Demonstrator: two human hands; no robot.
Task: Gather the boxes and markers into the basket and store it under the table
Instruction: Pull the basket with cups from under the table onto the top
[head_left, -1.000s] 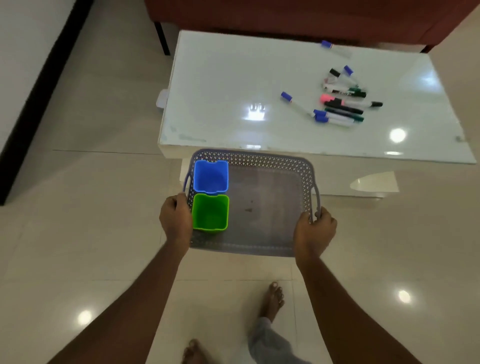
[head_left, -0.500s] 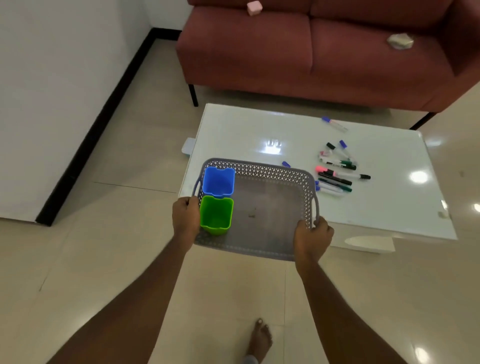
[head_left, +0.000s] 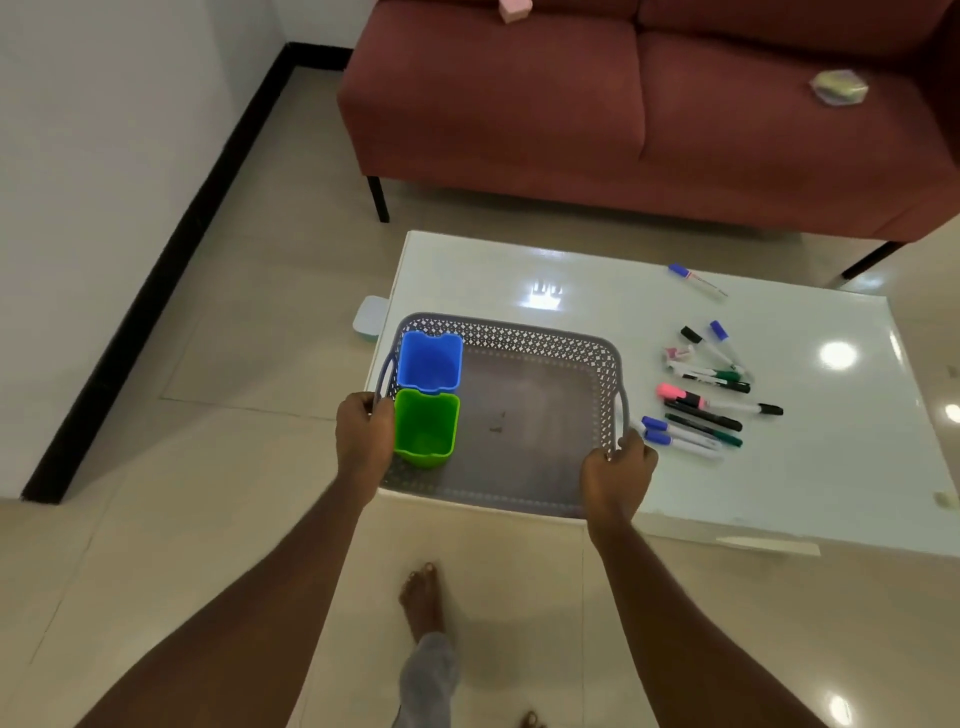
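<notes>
A grey perforated basket (head_left: 545, 338) is over the near left part of the white glossy table (head_left: 831, 467). My left hand (head_left: 363, 439) grips its left handle and my right hand (head_left: 615, 475) grips its right handle. Inside, along the left wall, a blue box (head_left: 430, 362) stands behind a green box (head_left: 426, 434); both are open-topped and look empty. Several markers (head_left: 711, 400) lie scattered on the table just right of the basket, with blue, black, green and pink caps. One more blue-capped marker (head_left: 696, 279) lies alone farther back.
A dark red sofa (head_left: 649, 119) stands behind the table with a pink object (head_left: 514, 9) and a small crumpled thing (head_left: 839, 87) on it. A white wall with black skirting (head_left: 156, 291) runs along the left. My bare foot (head_left: 423, 597) is on the tiled floor below the basket.
The basket has risen from below the table's front edge and moved forward over the tabletop, both hands still on its handles. The view has tilted up, so the sofa now shows.
</notes>
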